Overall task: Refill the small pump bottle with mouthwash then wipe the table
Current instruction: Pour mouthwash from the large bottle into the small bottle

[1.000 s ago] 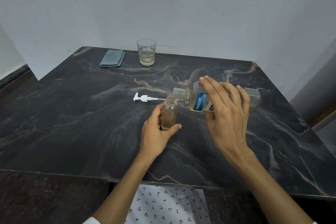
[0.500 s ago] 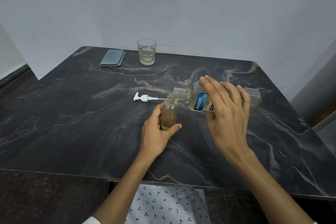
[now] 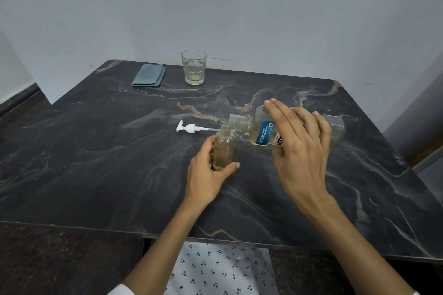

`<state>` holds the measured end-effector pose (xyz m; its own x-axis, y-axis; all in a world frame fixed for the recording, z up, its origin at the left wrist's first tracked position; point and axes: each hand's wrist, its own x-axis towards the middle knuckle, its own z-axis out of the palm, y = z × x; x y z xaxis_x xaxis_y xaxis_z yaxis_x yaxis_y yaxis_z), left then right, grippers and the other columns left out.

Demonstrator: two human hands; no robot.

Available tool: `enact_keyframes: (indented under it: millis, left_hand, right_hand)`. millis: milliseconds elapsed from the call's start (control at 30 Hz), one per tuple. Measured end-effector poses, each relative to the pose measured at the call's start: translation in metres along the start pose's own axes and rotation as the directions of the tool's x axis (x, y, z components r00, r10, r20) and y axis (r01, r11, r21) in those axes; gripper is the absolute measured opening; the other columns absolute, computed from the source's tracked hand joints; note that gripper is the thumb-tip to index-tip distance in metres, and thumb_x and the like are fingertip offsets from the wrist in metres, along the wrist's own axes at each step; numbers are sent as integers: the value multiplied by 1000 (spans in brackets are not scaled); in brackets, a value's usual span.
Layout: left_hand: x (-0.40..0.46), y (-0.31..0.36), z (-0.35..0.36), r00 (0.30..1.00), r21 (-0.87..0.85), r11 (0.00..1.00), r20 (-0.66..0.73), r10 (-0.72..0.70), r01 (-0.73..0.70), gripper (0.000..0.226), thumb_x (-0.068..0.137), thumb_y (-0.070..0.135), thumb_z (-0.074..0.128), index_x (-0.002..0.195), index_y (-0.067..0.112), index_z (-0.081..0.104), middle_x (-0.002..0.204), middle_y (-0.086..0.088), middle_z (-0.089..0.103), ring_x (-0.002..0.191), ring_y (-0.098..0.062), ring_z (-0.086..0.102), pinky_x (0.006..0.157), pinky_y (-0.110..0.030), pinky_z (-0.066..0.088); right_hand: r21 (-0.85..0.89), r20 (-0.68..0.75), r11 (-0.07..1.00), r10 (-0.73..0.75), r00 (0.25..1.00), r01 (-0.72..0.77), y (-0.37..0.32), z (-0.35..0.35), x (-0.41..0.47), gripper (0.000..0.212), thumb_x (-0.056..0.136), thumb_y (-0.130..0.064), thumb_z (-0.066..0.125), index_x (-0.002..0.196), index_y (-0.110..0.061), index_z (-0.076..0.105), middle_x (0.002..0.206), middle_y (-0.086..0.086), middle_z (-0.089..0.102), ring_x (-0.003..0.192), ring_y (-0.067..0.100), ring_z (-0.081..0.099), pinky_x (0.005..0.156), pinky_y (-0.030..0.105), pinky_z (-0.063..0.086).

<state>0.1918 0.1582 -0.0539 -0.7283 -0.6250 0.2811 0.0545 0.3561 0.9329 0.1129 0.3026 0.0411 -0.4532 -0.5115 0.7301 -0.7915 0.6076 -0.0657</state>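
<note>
At the dark marble table (image 3: 100, 175), the left hand (image 3: 206, 175) grips a small clear glass bottle (image 3: 224, 148) upright while the right hand (image 3: 299, 151) grips a large clear plastic mouthwash bottle (image 3: 261, 133), tipped mouth-to-mouth.

Both bare forearms are extended forward over the near edge of the dark marbled stone table (image 3: 96, 163). The left hand (image 3: 206, 175) is curled, thumb and fingers wrapped round the small clear glass bottle (image 3: 224, 148), which is kept upright. The right hand (image 3: 299, 151) is raised, its fingers spread over the large clear mouthwash bottle (image 3: 261, 133), which is held tipped sideways.
</note>
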Motion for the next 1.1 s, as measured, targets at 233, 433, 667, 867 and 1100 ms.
enact_keyframes:
  millis: [233,433,667,867,1100]
  left_hand:
    - [0,2,1,1000,-1,1000,9,-15,15,62,68,25,83,118,37,49,105,20,64,99,-4,65,88,-37,55]
    - [0,2,1,1000,-6,1000,6,-25,25,67,68,25,83,126,25,49,111,13,65,102,-8,65,90,-39,55]
    - [0,2,1,999,-7,999,3,-36,36,65,68,23,84,124,26,50,107,19,64,101,-7,65,89,-38,55]
    - [0,2,1,999,-15,999,7,-36,36,66,69,23,83,125,25,49,110,13,65,102,-8,64,90,-39,55]
    - [0,2,1,1000,-21,1000,5,-22,22,67,69,21,83,127,25,49,106,21,63,101,-4,64,90,-36,55]
  right_hand:
    - [0,5,1000,-4,1000,4,1,1,0,86,59,18,68,136,-16,49,134,-1,55,117,18,41,106,35,20]
    - [0,8,1000,-1,1000,1,1,1,0,86,61,18,68,137,-17,48,135,-2,55,117,18,41,106,35,19]
    - [-3,-3,1000,-3,1000,3,0,0,0,87,60,19,65,137,-16,49,134,-2,55,116,19,43,106,34,19]
    - [-2,-7,1000,-2,1000,2,1,1,0,86,61,19,67,137,-16,49,134,-2,55,116,18,42,106,35,20]
    - [-2,-12,1000,-8,1000,8,1,1,0,85,60,18,68,136,-15,49,133,0,56,116,19,41,106,36,20]
